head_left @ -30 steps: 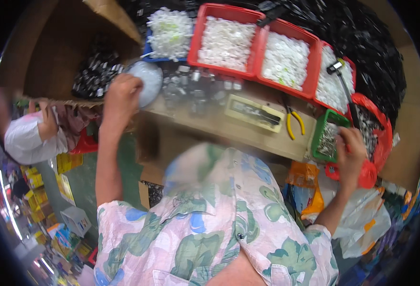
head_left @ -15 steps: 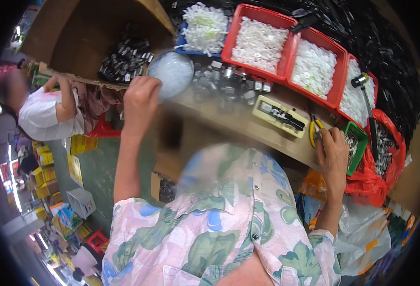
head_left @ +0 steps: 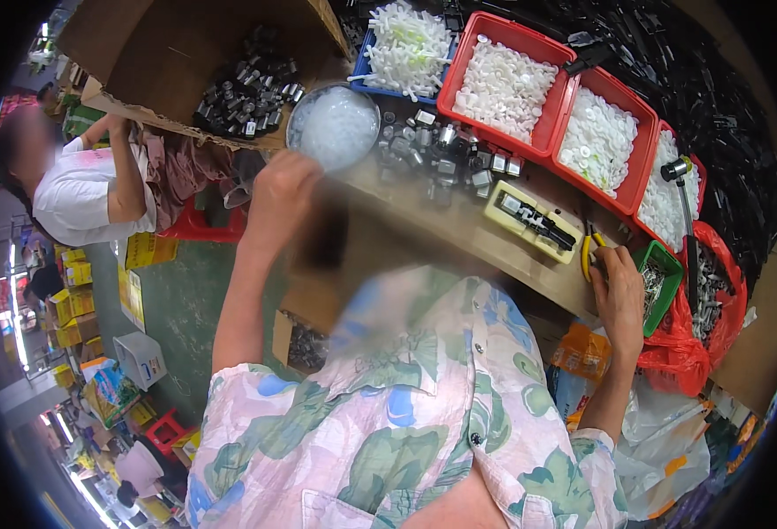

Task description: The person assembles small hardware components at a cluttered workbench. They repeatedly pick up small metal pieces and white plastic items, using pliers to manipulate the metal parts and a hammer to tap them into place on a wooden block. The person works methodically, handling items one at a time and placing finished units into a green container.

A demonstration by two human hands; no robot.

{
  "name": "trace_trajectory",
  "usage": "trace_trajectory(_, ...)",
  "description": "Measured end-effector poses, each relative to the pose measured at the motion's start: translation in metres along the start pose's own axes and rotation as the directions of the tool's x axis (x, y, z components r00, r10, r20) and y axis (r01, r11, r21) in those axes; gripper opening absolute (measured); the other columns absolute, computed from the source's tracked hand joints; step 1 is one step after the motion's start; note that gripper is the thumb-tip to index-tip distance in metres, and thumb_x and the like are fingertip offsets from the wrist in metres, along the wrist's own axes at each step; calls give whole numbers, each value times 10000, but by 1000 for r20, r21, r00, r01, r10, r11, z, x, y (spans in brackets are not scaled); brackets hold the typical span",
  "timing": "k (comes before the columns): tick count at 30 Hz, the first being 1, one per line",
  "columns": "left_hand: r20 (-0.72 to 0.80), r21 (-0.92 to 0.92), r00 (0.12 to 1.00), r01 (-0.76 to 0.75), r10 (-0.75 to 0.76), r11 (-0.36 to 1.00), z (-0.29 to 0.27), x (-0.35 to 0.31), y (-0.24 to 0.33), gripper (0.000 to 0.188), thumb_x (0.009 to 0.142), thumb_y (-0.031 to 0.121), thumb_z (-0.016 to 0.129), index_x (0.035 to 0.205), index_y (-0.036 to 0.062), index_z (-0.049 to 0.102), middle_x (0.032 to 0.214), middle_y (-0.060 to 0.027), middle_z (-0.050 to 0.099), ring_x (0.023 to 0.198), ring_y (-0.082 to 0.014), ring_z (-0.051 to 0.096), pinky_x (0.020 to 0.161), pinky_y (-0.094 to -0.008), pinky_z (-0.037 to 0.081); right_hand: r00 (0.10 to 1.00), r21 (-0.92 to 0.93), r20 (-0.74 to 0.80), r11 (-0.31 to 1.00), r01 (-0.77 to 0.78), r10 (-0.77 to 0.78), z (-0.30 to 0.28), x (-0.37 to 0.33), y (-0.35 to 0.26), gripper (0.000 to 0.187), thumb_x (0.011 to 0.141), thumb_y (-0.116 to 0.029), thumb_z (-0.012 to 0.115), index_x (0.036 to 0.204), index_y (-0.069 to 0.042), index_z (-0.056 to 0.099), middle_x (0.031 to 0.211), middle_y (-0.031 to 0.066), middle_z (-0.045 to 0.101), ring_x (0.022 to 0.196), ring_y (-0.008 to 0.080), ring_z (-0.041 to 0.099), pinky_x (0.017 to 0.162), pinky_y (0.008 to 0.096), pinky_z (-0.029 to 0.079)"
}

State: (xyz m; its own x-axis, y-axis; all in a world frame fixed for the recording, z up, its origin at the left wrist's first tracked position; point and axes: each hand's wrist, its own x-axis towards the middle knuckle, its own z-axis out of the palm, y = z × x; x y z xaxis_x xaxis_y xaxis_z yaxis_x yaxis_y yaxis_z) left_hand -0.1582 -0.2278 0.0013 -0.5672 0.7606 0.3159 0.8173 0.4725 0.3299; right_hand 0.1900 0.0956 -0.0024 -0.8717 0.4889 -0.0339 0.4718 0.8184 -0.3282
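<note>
My left hand is closed in a pinch at the near rim of a round clear bowl of small whitish pieces; whatever its fingers hold is hidden. At the table's front edge, my right hand curls its fingers at the yellow handles of a pair of pliers, whose dark jaws lie toward the table. Left of the pliers lies a cream-coloured fixture block with a black and metal part set in it. Loose shiny metal-and-clear pieces are heaped between bowl and block.
Red trays and a blue tray of white plastic parts line the back. A carton holds dark pieces at left. A hammer, green tray and red bag stand at right. A person sits at far left.
The view has shifted, so the table's things sit slightly farther right and lower. My left hand has drawn a little nearer to me from the bowl. My right hand stays at the pliers.
</note>
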Motion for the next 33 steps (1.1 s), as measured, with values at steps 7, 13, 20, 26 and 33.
trace_trajectory(7, -130, -202, 983, 102, -130, 974, -6, 9, 17, 111, 799, -46, 713, 908, -27, 698, 881, -96, 707, 823, -185, 659, 768, -302, 503, 998, -127, -8, 990, 53, -55, 0, -2, -4, 269, 801, 31, 646, 1057, -3, 573, 957, 167, 570, 918, 387, 584, 754, 471, 449)
trace_trajectory(13, 68, -676, 937, 296, -343, 675, 13, 16, 52, 80, 845, -27, 747, 921, -27, 723, 897, -22, 702, 833, -78, 613, 743, -229, 472, 990, 185, -140, 983, -1, 27, -12, 5, -7, 202, 828, 22, 661, 1023, 3, 612, 917, 152, 587, 815, 317, 609, 720, 402, 483)
trace_trajectory(20, 325, -892, 915, 381, -240, 243, 61, 34, 123, 98, 845, -49, 746, 932, -9, 728, 919, -28, 705, 814, -78, 626, 743, -212, 488, 937, 730, -252, 683, 19, 243, -8, 22, -48, 138, 811, 13, 743, 944, 2, 708, 875, 50, 637, 753, 104, 604, 653, 267, 479)
trace_trajectory(26, 352, -909, 931, 365, -98, 201, 85, 39, 155, 113, 863, -56, 724, 970, -22, 713, 951, -54, 698, 851, -102, 652, 791, -238, 534, 907, 957, -229, 251, 145, 353, 18, 26, -67, 203, 910, 8, 704, 1106, 55, 678, 994, 88, 712, 844, 152, 712, 772, 255, 578)
trace_trajectory(33, 330, -911, 943, 330, -44, 248, 91, 41, 160, 105, 865, -56, 722, 963, -20, 716, 946, -57, 700, 845, -100, 653, 780, -234, 535, 879, 953, -291, 196, 231, 379, 28, 20, -71, 179, 900, 25, 707, 1077, 50, 693, 991, 93, 713, 859, 171, 718, 770, 273, 586)
